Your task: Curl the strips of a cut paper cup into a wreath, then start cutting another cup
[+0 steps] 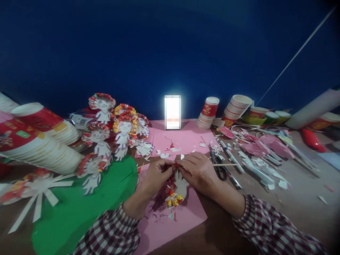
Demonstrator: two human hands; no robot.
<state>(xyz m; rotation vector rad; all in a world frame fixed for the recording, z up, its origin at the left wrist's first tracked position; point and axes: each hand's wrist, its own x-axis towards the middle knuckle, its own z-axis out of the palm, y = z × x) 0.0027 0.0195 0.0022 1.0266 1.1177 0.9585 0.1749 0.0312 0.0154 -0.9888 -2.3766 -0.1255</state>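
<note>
beyond our fingers, paper cups [45,145] are standing and leaning on the bench [300,198]. the pink sheet [159,233] is lying beneath our left hand [156,177] and right hand [198,171], whose fingers are pinching the paper figure [181,186] between them.

Legible text: none. Marks noted, all illeg.: white label [85,122] w/ barcode on plastic packet [75,116], far side of table, L of center (digits too small to read). Green label [23,134] on red paper cup [10,124], far L; wording blurred. Gold print [208,109] on red cup [213,103], R of center, characters (if that's what they are) not resolved at this res.
</note>
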